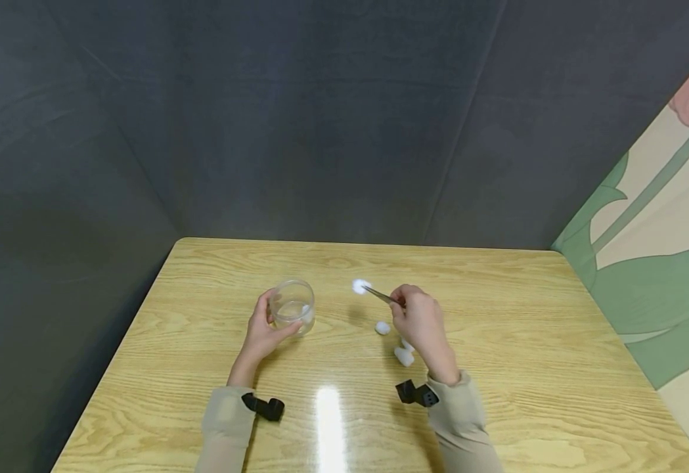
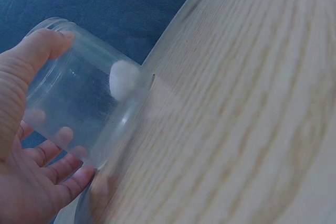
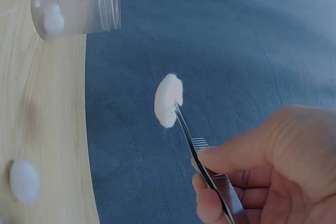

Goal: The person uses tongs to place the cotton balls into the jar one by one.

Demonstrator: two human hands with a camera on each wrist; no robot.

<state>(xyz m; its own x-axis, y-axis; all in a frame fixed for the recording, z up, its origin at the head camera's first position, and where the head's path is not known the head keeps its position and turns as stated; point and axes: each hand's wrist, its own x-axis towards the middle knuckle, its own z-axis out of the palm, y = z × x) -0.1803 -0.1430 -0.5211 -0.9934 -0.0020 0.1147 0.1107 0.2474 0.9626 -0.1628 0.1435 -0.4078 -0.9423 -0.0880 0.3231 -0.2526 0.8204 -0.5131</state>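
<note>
– Dark blue-grey fabric (image 1: 320, 144) hangs behind our pale, wood-grained table (image 1: 527, 328). What are we holding?

– Our right hand (image 1: 422, 322) pinches slim, silver metal tweezers (image 1: 385, 297) between thumb and fingers. Their tips nip a fluffy white cotton ball (image 3: 167, 100) at its side, above the table and to the right of a clear, round, open-mouthed jar (image 2: 79, 93), not touching it.

– How do we expect that cotton to handle?

– Next to weightless, we judge, soft and easily squashed. Its fibres should cling to the tips, so slipping looks unlikely. We do best to nip well into the body; a bare wisp at the edge might pull away.

– And our left hand (image 1: 266, 334)?

– We have its thumb and fingers curved round opposite sides of the jar. At least one white cotton lump (image 2: 124, 80) lies low inside.

– Is the jar fragile?

– We cannot tell glass from plastic. Its wall looks stiff, smooth and perhaps slippery, so a broad hold round the side suits us better than a rim pinch.

– Any loose cotton?

– We see a small white tuft (image 1: 382, 328) on the table, with more white cotton (image 1: 404, 357) nearer our right wrist.
</note>
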